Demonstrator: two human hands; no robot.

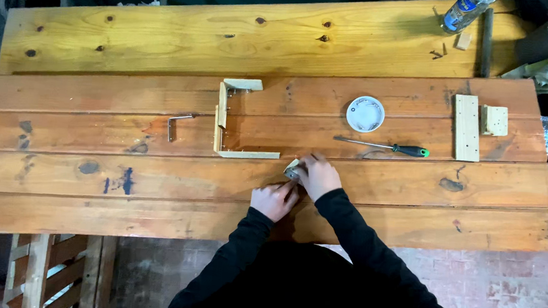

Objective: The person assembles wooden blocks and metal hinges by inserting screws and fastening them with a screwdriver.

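Near the front edge of the plank workbench [154, 190], both hands meet over a small wooden block [293, 166] with a metal fitting on it. The left hand [273, 201] is curled, fingers pinching at the block's near side; the right hand [319, 175] closes over its top. This looks like fitting a bracket onto the block. Fastening it would call for the screwdriver [385, 146] lying beyond, beside the white dish [365, 113].

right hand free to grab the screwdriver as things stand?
Probably not straight away. The right hand is busy on a small wooden piece together with the left hand. The screwdriver lies just beyond it on the table with nothing between, so the path itself looks open.
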